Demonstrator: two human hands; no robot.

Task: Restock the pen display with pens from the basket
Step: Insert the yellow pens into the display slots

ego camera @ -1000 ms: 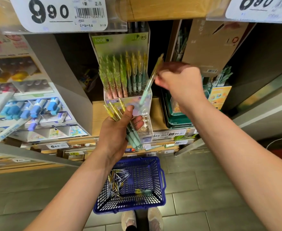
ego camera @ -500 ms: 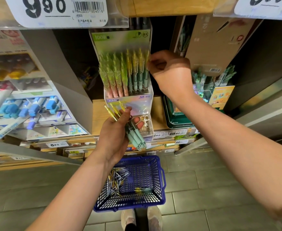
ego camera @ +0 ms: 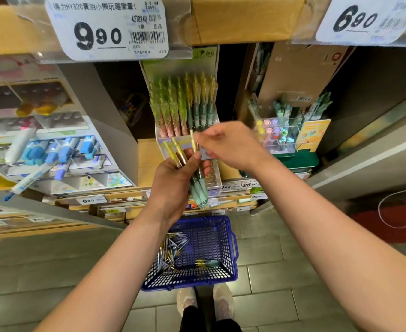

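The left hand (ego camera: 173, 180) is gripping a bunch of pens (ego camera: 198, 188) in front of the nearly full pen display (ego camera: 185, 104), the right hand (ego camera: 230, 146) is pinching one pen (ego camera: 192, 140) from it, and more pens (ego camera: 170, 250) are lying in the blue basket (ego camera: 232, 238) on the floor (ego camera: 293, 295).

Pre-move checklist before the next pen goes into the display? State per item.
1. Left hand grips the bundle of pens securely: ok.
2. Right hand has its fingers at the top of one yellow-topped pen in the bundle; firm pinch: cannot tell, blurred.
3. Only one pen singled out: cannot tell.
4. Free slot in the pen display: cannot tell; the visible rows look full.
5. Path from the hands up to the display unobstructed: ok.
6. Basket on the floor holds loose pens for refills: ok.
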